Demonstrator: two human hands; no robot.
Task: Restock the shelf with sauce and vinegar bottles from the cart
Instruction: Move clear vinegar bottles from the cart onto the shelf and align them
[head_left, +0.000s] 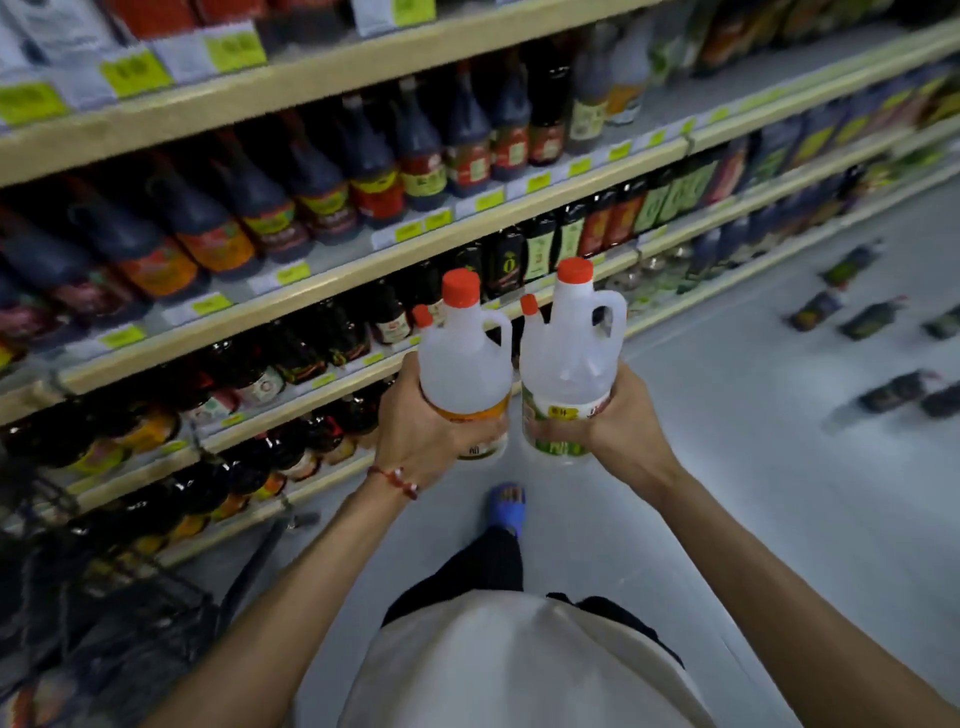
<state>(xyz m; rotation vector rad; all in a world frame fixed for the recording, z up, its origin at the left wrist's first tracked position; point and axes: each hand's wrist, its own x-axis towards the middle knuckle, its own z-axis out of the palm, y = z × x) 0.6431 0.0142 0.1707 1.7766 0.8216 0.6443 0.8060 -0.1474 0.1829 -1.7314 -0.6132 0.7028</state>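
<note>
I hold two clear vinegar jugs with orange caps upright in front of me. My left hand (415, 436) grips the base of the left jug (464, 358), which has an orange label. My right hand (618, 421) grips the base of the right jug (569, 353), which has a green label. The two jugs almost touch side by side. The shelf unit (332, 275) runs along my left, its tiers full of dark sauce bottles (322, 192). The black wire cart (104, 597) stands at the lower left.
Several dark bottles (872, 319) lie on the grey floor to the right. Yellow price tags (210, 304) line the shelf edges. My foot in a blue sandal (506, 506) is on the floor below the jugs.
</note>
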